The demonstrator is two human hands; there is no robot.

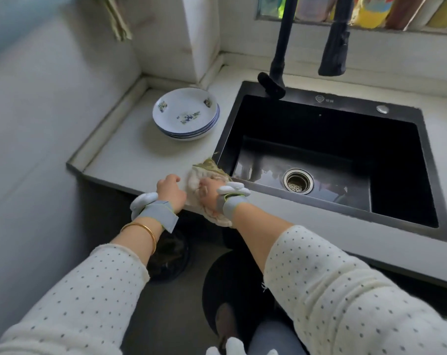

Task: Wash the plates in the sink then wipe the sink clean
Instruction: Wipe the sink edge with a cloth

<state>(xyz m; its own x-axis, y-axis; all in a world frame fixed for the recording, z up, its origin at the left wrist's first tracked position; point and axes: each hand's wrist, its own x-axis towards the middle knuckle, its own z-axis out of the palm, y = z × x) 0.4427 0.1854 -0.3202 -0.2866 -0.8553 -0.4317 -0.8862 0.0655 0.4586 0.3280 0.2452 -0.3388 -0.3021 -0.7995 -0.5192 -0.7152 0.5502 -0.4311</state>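
Observation:
A stack of white plates with blue flower prints [186,114] stands on the pale counter [130,155] left of the black sink [327,160]. The sink basin holds no dishes, and its wet floor shows a round steel drain [298,181]. A crumpled beige and green cloth [204,180] lies on the counter's front edge at the sink's near-left corner. My right hand [209,191] presses down on the cloth with curled fingers gripping it. Just left of the cloth, my left hand [171,190] rests on the counter edge, fingers curled, touching the cloth's side.
A black faucet [278,60] with a pull-down spray head [336,49] rises behind the sink. A white wall pillar stands in the back corner behind the plates. A dark bin [170,254] sits on the floor under the counter.

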